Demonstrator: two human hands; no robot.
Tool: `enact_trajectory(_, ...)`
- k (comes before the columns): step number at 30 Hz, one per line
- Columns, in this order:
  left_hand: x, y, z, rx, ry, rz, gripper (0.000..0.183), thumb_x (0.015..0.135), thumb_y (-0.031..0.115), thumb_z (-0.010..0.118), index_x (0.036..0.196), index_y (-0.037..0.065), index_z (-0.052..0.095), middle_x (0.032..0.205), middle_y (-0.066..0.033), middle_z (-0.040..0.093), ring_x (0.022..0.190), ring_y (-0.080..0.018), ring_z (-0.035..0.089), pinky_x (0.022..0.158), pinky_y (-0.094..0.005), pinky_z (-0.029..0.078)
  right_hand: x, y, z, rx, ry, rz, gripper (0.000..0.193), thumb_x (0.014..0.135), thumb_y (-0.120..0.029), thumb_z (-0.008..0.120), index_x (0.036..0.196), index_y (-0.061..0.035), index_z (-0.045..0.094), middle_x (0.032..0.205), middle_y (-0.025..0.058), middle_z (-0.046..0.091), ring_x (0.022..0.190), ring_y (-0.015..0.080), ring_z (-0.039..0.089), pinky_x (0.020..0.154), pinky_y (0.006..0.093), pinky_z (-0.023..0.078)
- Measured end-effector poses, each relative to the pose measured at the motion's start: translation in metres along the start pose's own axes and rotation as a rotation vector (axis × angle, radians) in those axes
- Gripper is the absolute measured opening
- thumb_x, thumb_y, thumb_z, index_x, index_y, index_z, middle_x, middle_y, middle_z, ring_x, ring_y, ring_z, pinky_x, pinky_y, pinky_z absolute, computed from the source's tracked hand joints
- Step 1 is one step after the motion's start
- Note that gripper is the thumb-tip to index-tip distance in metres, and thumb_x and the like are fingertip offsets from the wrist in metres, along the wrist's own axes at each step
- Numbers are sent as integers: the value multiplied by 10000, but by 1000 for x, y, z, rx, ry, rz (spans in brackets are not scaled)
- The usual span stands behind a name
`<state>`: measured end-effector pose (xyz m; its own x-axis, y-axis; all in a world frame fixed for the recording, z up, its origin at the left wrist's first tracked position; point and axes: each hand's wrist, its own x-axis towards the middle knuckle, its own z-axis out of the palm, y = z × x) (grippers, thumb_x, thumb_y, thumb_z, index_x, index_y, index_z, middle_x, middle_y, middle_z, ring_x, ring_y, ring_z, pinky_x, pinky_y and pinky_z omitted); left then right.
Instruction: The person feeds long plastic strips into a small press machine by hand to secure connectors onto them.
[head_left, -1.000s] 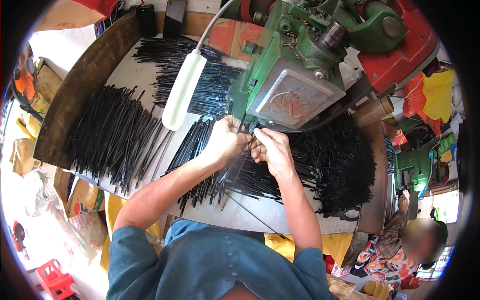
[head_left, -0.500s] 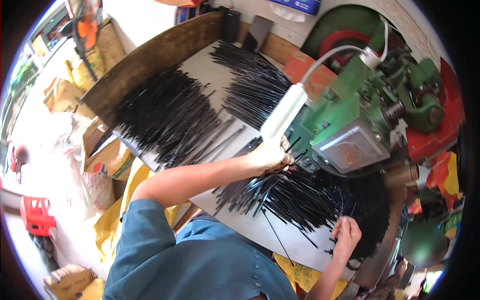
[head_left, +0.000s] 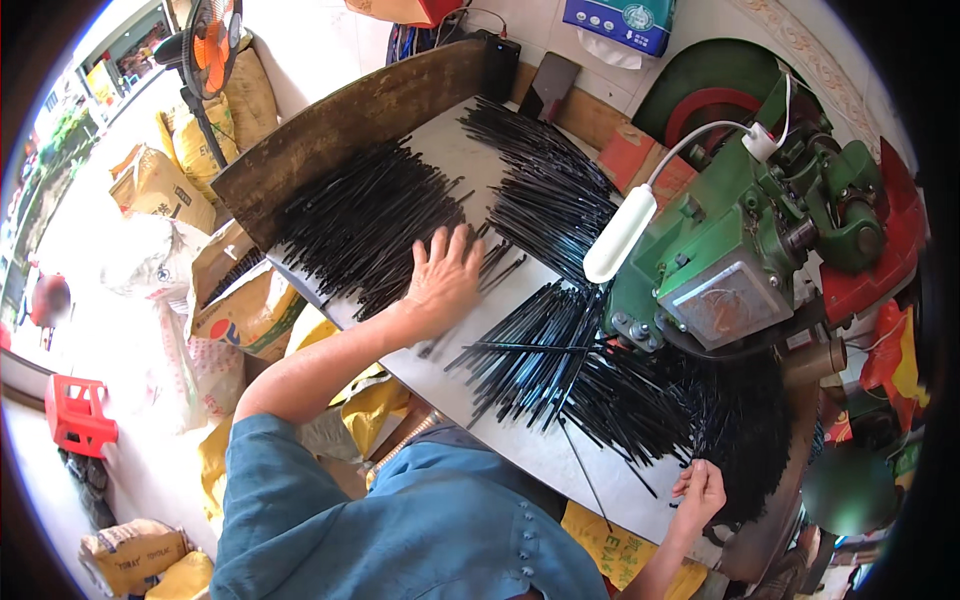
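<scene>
Left hand [head_left: 443, 275] now over thin black rods [head_left: 365, 225]

A blue box [head_left: 617, 22] sits top centre; yellow printed sacks [head_left: 160, 185] crowd the left floor.

The thin metal rods [head_left: 370, 225] are black on a pale grey tabletop [head_left: 545, 455]. The heavy press machine [head_left: 745, 250] is green with a red wheel guard [head_left: 870, 270]. The long lamp [head_left: 620, 235] is white, the sleeve [head_left: 400, 530] blue.
</scene>
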<state>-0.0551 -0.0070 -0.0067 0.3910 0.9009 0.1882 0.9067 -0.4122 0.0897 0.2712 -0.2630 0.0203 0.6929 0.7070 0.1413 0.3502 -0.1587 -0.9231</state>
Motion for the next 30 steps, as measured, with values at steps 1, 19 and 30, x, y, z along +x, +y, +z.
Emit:
enact_trajectory(1, -2, -4, 3, 67, 71, -17, 717, 627, 271, 653, 1226, 56, 320, 1268, -187, 251, 1169, -340, 233, 922, -495, 237, -5, 2, 1, -69, 34, -34, 167, 844, -135, 468, 774, 4, 528, 592, 24, 496, 445, 50, 432, 396, 174, 340)
enact_trajectory(19, -19, -68, -7, 61, 110, -126, 572, 753, 360, 515, 1231, 85, 360, 1314, -138, 245, 1223, -374, 141, 971, -535, 106, -46, 93, -43, -777, 446, -328, 202, 860, -79, 425, 1000, 60, 470, 909, 169, 544, 799, 242, 534, 703, 270, 418)
enact_trajectory(30, -19, -67, -19, -10, 94, -114, 595, 706, 339, 547, 1211, 69, 384, 1300, -168, 261, 1220, -395, 136, 952, -560, 72, -51, 86, -42, -819, 387, -178, 268, 860, -94, 379, 1080, 54, 423, 994, 211, 510, 877, 319, 516, 753, 324, 400)
